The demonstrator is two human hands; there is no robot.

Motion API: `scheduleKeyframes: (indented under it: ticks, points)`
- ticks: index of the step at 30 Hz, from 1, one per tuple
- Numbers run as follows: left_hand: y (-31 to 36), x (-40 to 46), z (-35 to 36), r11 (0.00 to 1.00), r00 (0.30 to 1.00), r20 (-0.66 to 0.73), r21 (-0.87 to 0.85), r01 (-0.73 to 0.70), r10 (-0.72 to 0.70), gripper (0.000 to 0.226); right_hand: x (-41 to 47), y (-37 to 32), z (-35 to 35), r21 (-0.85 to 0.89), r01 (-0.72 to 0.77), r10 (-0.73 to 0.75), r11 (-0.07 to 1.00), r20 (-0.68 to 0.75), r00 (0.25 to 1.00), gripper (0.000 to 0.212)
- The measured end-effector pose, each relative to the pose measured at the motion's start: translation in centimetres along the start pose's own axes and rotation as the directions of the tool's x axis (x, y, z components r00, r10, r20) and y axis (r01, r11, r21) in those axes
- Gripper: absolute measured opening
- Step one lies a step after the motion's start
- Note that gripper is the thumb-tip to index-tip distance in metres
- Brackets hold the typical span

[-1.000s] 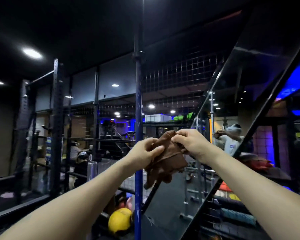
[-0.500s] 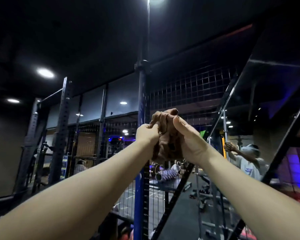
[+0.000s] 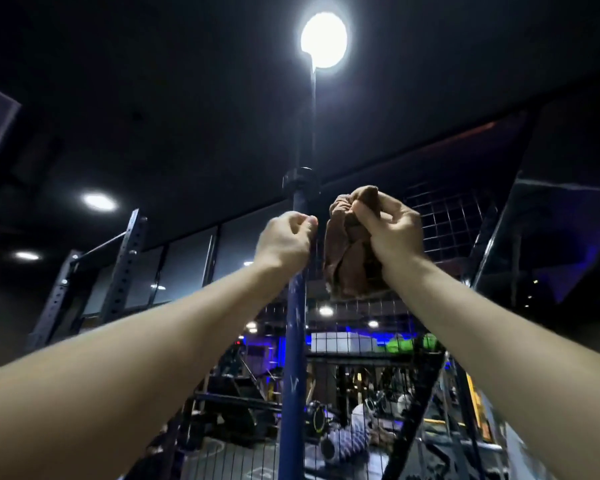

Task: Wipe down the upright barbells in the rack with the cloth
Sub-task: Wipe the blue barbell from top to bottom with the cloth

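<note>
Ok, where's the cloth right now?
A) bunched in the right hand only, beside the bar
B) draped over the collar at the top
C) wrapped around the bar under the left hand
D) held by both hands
A: the brown cloth is bunched in the right hand, beside the upright blue barbell and apart from it, while the left hand is at the bar with no cloth.

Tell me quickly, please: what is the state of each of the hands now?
Left hand: fingers curled, at the upright barbell; whether it grips the bar cannot be told.
Right hand: closed, holding the bunched brown cloth.
</note>
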State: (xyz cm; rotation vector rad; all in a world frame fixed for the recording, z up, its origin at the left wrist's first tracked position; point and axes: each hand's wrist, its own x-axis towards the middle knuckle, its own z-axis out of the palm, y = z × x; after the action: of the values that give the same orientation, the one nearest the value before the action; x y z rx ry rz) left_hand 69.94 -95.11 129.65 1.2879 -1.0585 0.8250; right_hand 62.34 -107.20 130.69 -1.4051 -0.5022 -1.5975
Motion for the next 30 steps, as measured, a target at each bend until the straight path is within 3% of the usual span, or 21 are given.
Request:
scheduleKeyframes:
  ticks: [7, 12, 19, 23, 27, 30]
  points:
    - [-1.7, 5.4, -1.4, 0.971, 0.981, -0.140, 0.218, -0.099, 0.132, 0.005, 6.9, 2.2, 2.1, -0.370, 0.308, -0.310, 0.876, 0.056, 0.949, 0.027]
    - [-2.9, 8.8, -1.7, 0.938, 0.955, -0.230, 0.331, -0.105, 0.187, 0.014, 10.7, 3.6, 3.3, -0.426, 0.456, -0.458, 0.781, 0.105, 0.883, 0.025]
    - [-3.0, 13.1, -0.4, 0.927, 0.946, -0.246, 0.357, -0.116, 0.213, 0.041, 13.5, 3.5, 5.4, -0.459, 0.465, -0.475, 0.757, 0.102, 0.874, 0.027]
    - [-4.1, 15.0, 0.4, 0.951, 0.971, -0.151, 0.277, -0.140, 0.187, 0.050, 14.0, 4.3, 6.4, -0.492, 0.463, -0.482, 0.737, 0.098, 0.871, 0.030]
    - [-5.8, 16.1, 0.7, 0.979, 0.979, -0.088, 0.096, -0.178, 0.186, 0.039, 13.8, 4.8, 7.2, -0.523, 0.473, -0.504, 0.709, 0.094, 0.859, 0.030]
    - [-7.1, 16.8, 0.5, 0.980, 0.979, -0.095, -0.066, -0.187, 0.180, 0.033, 13.8, 5.3, 7.8, -0.572, 0.525, -0.501, 0.630, 0.217, 0.837, 0.040]
